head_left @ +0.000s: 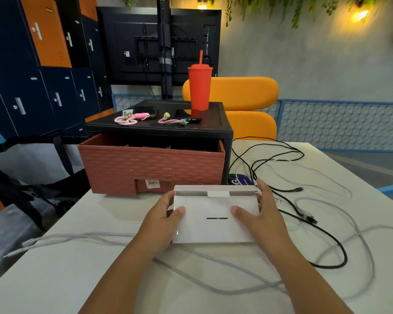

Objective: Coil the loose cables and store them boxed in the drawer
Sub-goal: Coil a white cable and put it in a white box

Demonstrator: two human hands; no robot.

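A smooth white table (pixel 77 268) fills the lower frame, with navy and orange metal lockers (pixel 43 64) at upper left. At centre, the left hand (pixel 161 223) and right hand (pixel 259 214) grip a flat white cardboard box (pixel 213 227), thumbs on top and fingers curled round its ends. A loose black braided cable (pixel 327 236) and a grey cable (pixel 213 288) sprawl around it. Behind, the brick-textured reddish drawer (pixel 150 168) stands pulled out, its contents too dark to tell.

I'm at a white table (pixel 82 279) in what looks like a shared office: navy and orange lockers (pixel 27 98) on my left, a stand-mounted screen (pixel 134 41) ahead, an orange chair (pixel 243 94), hanging greenery (pixel 304 10).
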